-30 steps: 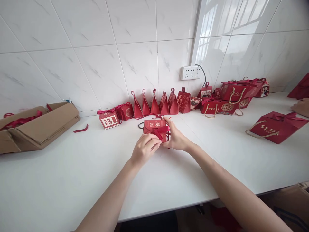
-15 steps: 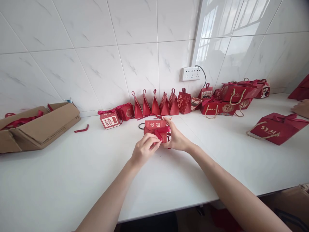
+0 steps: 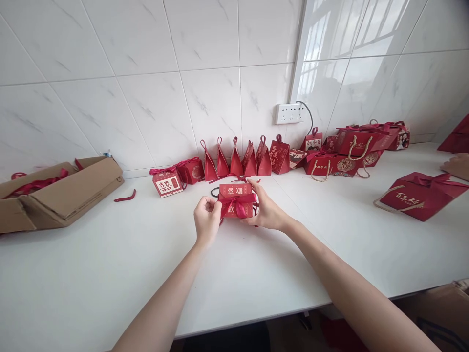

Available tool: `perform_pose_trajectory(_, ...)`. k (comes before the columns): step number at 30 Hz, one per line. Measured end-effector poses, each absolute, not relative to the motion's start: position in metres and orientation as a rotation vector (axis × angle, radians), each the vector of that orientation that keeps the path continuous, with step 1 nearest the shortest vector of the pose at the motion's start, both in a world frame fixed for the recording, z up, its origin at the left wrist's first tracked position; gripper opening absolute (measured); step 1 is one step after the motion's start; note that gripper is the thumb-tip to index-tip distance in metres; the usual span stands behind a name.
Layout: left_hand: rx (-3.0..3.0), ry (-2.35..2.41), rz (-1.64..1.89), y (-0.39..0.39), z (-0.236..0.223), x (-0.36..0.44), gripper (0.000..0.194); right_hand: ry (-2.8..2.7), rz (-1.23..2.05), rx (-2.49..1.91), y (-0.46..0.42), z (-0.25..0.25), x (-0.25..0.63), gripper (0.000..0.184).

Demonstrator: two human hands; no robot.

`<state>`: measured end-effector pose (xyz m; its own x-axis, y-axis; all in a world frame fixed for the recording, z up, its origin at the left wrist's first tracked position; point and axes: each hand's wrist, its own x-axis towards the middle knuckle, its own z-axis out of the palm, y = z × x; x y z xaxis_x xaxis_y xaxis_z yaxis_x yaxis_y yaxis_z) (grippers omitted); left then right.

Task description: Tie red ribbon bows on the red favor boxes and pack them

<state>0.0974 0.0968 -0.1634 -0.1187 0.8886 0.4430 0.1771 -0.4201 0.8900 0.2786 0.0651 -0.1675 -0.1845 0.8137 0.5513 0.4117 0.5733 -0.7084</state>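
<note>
A small red gift box (image 3: 240,189) with gold characters lies in front of me on the white table. A dark red ribbon (image 3: 241,208) is tied round it in a bow on top. My right hand (image 3: 269,209) grips the box's right side, thumb and fingers spanning that end. At the box's left edge, my left hand (image 3: 207,219) is closed, its fingertips pinching the left part of the ribbon. The exact grip is partly hidden by the curled fingers. Just behind the box lies a dark cord loop (image 3: 215,192).
Red boxes (image 3: 234,164) line the tiled wall, with more stacked at right (image 3: 357,142). A red bag-shaped box (image 3: 417,195) stands nearer. Far left are a cardboard box (image 3: 69,195) of ribbons and a loose red strip (image 3: 125,196). Another person's hand (image 3: 456,166) shows at right.
My left hand has moved left from the bow's middle to the box's left edge, and the bow now lies spread open. My right hand has stayed on the box.
</note>
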Motion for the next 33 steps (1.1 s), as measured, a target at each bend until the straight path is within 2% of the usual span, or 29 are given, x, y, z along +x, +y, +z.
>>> perform_pose_trajectory(3,1.803,1.099,1.797,0.095,-0.166,0.097,0.015,-1.815,0.476,-0.997,0.066,-0.168,0.279,0.096)
perform_pose_trajectory(5,2.142,0.873,1.952,0.092,-0.168,0.098,0.012,-1.814,0.478,-0.995,0.066,-0.168,0.279,0.096)
perform_pose_trajectory(9,2.76,0.352,1.832,0.085,-0.17,0.101,0.014,-1.818,0.488,-1.009,0.066,-0.169,0.28,0.099)
perform_pose_trajectory(17,2.828,0.304,1.85,0.085,-0.168,0.1,0.016,-1.807,0.505,-1.043,0.065,-0.169,0.28,0.098)
perform_pose_trajectory(21,2.541,0.443,1.875,0.084,-0.168,0.101,0.01,-1.798,0.51,-1.033,0.065,-0.168,0.279,0.097)
perform_pose_trajectory(23,2.101,0.717,1.913,0.087,-0.167,0.101,0.009,-1.796,0.519,-1.024,0.065,-0.167,0.279,0.097)
perform_pose_trajectory(26,1.498,1.045,1.826,0.095,-0.166,0.1,0.018,-1.814,0.48,-1.02,0.065,-0.167,0.279,0.097)
perform_pose_trajectory(29,1.331,1.085,1.672,0.104,-0.168,0.098,0.02,-1.835,0.418,-1.029,0.066,-0.169,0.279,0.096)
perform_pose_trajectory(33,1.251,1.082,1.665,0.111,-0.171,0.096,0.014,-1.787,0.32,-1.007,0.069,-0.173,0.28,0.094)
